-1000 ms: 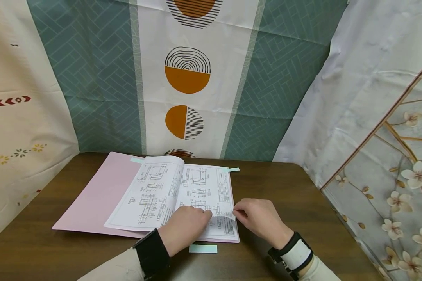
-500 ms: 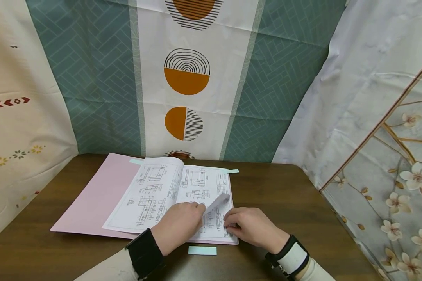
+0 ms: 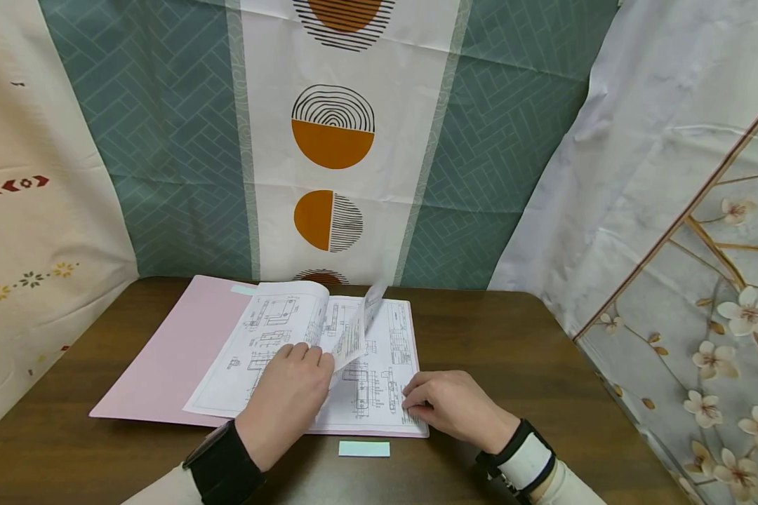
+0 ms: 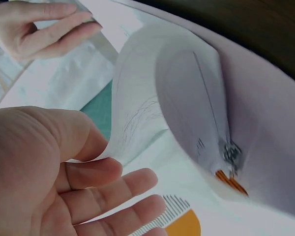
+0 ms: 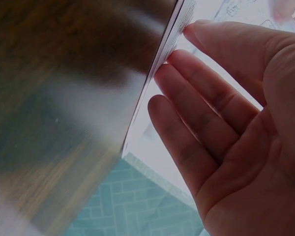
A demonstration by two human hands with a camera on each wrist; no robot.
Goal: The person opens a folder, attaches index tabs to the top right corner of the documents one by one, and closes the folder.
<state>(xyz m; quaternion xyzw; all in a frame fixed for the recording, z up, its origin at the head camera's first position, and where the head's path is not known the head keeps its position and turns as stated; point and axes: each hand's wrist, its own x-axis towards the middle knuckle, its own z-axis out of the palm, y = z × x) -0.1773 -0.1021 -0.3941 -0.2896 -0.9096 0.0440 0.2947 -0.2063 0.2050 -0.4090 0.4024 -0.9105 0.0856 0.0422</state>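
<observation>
A booklet of technical drawings lies spread on a pink folder (image 3: 164, 358), its left page (image 3: 227, 379) bowed up near the spine. In the head view my left hand (image 3: 290, 400) holds a lifted, curling sheet (image 3: 356, 335) over the booklet's middle. The left wrist view shows my left hand (image 4: 49, 167) pinching the edge of this sheet (image 4: 137, 73) between thumb and index finger, the other fingers spread. My right hand (image 3: 451, 407) touches the right page (image 3: 385, 351) near its lower right edge. Its fingers (image 5: 201, 108) look extended in the right wrist view, thumb apart from them.
A mint-green paper strip (image 3: 363, 449) lies on the brown wooden table (image 3: 480, 330) just in front of the booklet. A similar tab (image 3: 243, 289) sits at the folder's top. Patterned cloths (image 3: 512, 140) hang behind the table and at both sides.
The left hand has moved left across the booklet, drawing the sheet up and over from the right side. The right hand has shifted slightly left onto the page beneath, its fingers staying at the edge.
</observation>
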